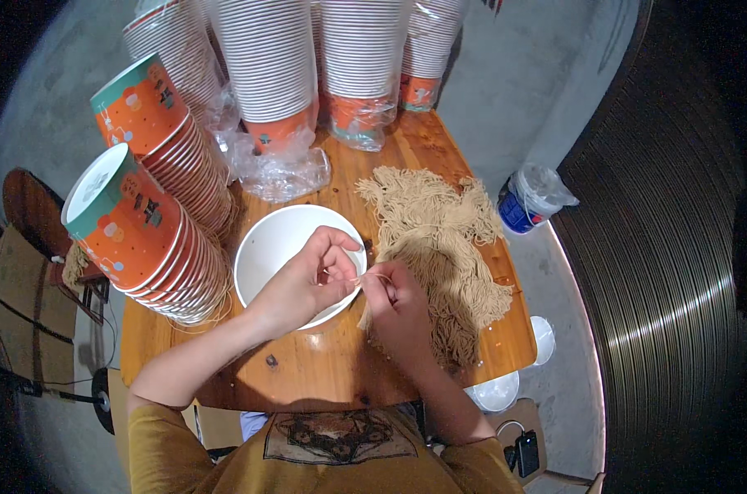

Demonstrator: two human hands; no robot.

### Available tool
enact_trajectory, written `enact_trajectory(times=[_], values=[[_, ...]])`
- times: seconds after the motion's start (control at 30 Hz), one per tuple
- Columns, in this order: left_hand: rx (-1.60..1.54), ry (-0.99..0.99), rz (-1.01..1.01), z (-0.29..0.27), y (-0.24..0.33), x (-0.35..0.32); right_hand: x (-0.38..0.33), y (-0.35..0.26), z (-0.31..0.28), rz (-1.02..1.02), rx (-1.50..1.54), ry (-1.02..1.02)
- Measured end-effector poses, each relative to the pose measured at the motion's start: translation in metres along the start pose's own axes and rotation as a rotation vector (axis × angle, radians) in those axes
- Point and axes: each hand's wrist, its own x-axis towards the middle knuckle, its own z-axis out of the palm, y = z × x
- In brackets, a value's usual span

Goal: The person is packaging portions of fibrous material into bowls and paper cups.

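My left hand (320, 267) is over the right side of a round white paper tub (262, 247), its thumb and a finger pinched on a thin tan string (358, 281). Close beside it, my right hand (398, 309) pinches the same string, its fingers bent in. The fingertips of both hands almost meet at the tub's right rim. To the right lies a loose heap of tan strings (439, 239), partly behind my right hand. At the left, a stack of orange and green paper tubs (139, 226) lies tilted with bottoms up, thin strings trailing about its lower end.
A second tilted tub stack (163, 115) lies behind the first. Tall stacks of tubs in clear plastic (266, 62) stand at the table's far side, with crumpled plastic film (283, 174) before them. A blue and white bucket (525, 198) is beyond the wooden table's (307, 370) right edge.
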Motion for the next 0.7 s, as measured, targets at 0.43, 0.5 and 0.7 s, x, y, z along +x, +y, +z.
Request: enact_trajectory(times=[0.43,0.5,0.7], values=[[-0.191,-0.009,-0.064,-0.001,-0.004,0.003,-0.003,0.018,-0.003,-0.371,-0.147,0.107],[-0.172,-0.010,-0.057,-0.001,-0.004,0.002,-0.002,0.019,-0.004,-0.483,-0.274,0.156],[0.031,-0.024,0.022,0.002,-0.003,-0.002,0.001,0.016,-0.004,-0.648,-0.387,0.189]])
